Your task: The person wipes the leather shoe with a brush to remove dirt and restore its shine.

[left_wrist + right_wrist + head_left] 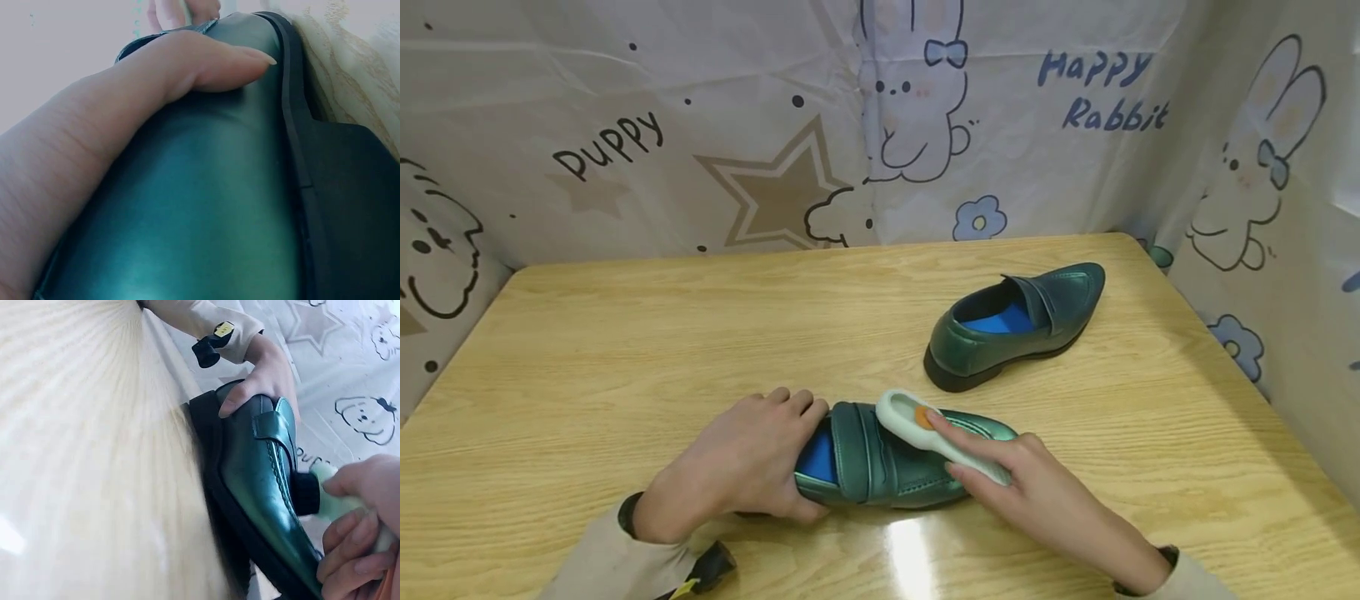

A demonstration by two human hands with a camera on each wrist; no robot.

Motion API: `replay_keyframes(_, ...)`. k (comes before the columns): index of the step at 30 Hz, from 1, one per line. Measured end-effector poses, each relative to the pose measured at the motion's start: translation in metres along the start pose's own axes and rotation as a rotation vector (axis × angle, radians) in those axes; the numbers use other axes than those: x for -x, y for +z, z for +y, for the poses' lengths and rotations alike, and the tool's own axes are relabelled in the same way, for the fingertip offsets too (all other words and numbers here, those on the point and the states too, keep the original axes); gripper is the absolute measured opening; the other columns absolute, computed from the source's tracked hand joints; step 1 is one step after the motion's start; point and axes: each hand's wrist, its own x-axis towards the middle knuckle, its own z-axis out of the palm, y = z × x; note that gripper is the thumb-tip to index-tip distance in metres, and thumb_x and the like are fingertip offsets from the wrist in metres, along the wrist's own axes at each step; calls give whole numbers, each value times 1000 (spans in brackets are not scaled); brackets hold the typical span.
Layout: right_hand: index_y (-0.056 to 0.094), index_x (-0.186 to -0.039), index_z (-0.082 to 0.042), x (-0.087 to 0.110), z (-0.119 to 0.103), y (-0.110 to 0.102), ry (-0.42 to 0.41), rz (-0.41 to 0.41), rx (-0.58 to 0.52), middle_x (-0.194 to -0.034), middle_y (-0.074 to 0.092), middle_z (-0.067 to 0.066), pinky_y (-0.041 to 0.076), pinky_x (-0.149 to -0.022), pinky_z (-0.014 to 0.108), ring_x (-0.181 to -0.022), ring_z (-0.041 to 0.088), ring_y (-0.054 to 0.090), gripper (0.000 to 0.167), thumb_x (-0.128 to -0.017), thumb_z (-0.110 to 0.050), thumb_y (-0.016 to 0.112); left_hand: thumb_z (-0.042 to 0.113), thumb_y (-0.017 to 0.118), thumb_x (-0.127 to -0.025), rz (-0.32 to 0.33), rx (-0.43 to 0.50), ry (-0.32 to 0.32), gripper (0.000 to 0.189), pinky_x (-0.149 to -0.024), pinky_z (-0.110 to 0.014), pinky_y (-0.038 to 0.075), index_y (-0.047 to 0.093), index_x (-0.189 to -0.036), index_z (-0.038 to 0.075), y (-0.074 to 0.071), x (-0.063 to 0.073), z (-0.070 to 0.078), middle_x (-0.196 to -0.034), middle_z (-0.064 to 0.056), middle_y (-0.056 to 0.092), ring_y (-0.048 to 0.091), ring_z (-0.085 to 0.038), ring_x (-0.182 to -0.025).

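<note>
One left hand [748, 458] is gripping the near shoe [874, 458] at its opening, one right hand [1030, 483] is holding the brush [904, 423] against its top, and the shoe, at the near side of the desk [662, 333] before the far shoe [1011, 343], is risking slippage if strokes are pushing sideways.

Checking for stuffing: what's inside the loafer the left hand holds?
A blue insole shows in the green loafer. The left hand hides the heel end and the upper covers the toe, so stuffing there can't be ruled out.
</note>
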Motion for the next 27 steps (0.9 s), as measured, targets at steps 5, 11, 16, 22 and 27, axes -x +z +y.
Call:
replay_keyframes(5, 39, -147, -34, -17, -7, 1, 17, 10, 29, -53, 33, -16, 34, -43, 20, -39, -4, 22, 52, -98, -32, 55, 68, 74, -59, 4, -4, -8, 94, -80, -45, 50, 53, -125, 4, 1, 0, 0, -111, -9, 58, 55, -25, -91)
replay_keyframes(11, 37, -147, -37, -30, -9, 2, 40, -29, 8, -65, 53, -7, 37, -46, 22, -40, -1, 27, 52, -98, -36, 53, 68, 74, -58, 8, -18, -17, 93, -77, -44, 50, 53, -123, 5, 1, 1, 2, -108, -8, 58, 55, -25, -89)
replay_keyframes(16, 40, -147, -34, -13, -9, -4, 0, -103, -50, -83, 58, -6, 42, -53, 21, -51, -2, 39, 51, -98, -30, 55, 66, 74, -58, -14, -2, -29, 92, -71, -45, 50, 54, -120, 1, 2, 1, 4, -103, -10, 58, 53, -25, -86)
replay_keyframes(22, 39, -148, -31, 17, -20, 0, 13, -205, -117, -82, 57, -13, 45, -58, 20, -60, -1, 45, 52, -99, -29, 54, 65, 76, -55, 1, -6, -40, 92, -69, -44, 51, 55, -117, 1, 0, 2, 2, -101, -9, 58, 53, -25, -85)
replay_keyframes(27, 39, -149, -24, 30, -22, 8, 5, -202, -175, -94, 67, -5, 48, -61, 19, -67, -1, 54, 53, -98, -25, 55, 65, 76, -55, 13, -15, -38, 90, -67, -43, 51, 55, -115, 2, -1, 2, 1, -100, -8, 58, 53, -25, -84)
